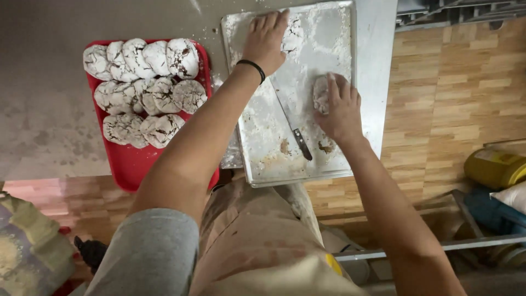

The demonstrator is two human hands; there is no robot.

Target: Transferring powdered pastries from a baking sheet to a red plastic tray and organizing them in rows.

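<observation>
head view, left hand flat with fingers spread on a cookie, right hand cupped over another cookie, knife between them on floured baking tray, red tray of cookies beyond the left hand

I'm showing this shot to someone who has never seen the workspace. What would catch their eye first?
Probably the red tray at the left, stacked with sugar-dusted crinkle cookies. Next comes the powder-covered metal baking sheet in the middle, where the left hand rests on a cookie near the far edge and the right hand covers another cookie toward the right side. A knife lies on the sheet between the two hands.
</observation>
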